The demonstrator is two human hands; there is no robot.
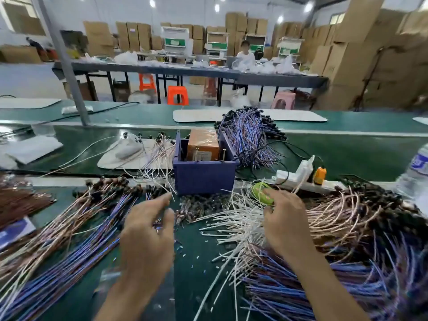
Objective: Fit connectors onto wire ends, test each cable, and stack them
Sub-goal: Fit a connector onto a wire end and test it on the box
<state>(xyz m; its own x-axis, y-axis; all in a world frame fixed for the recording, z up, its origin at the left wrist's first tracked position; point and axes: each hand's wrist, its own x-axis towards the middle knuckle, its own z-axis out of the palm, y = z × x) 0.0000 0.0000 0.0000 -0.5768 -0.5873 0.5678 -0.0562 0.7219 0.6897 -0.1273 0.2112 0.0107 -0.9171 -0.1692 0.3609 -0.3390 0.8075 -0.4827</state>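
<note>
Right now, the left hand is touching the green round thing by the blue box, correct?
Not the left. The head view shows the right hand touching the green round thing by the blue box. The left hand is apart from it.
</note>
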